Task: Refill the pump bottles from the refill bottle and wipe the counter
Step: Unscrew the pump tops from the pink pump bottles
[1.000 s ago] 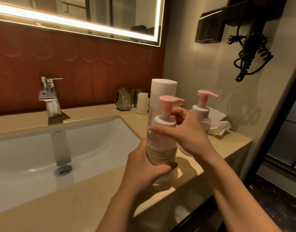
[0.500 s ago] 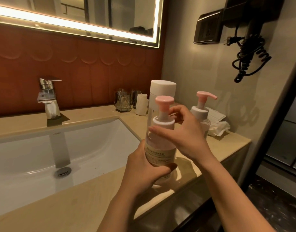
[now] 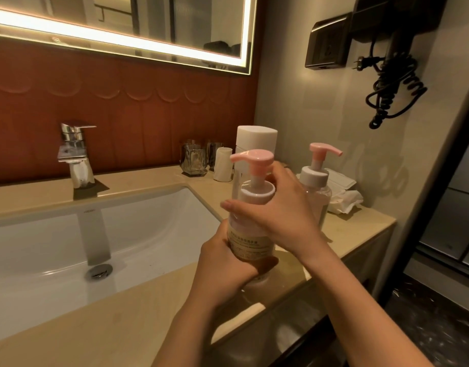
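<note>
Left grip (image 3: pixel 228 263) holds pump bottle (image 3: pixel 250 242); right grip (image 3: pixel 278 215) clasps its top.

Both bare forearms come up from the bottom edge, the right one angling in from the lower right. The left hand (image 3: pixel 228 263) is wrapped round the lower half of the pump bottle (image 3: pixel 250 234), thumb across the front. The right hand (image 3: pixel 278 215) curls round the bottle's collar, thumb stretched out to the left.

Clear pump bottle (image 3: pixel 248 241), pink nozzle leftward, upright over the counter (image 3: pixel 138 321); second pump bottle (image 3: pixel 313 178) and white-capped refill bottle (image 3: pixel 256 139) behind.
</note>
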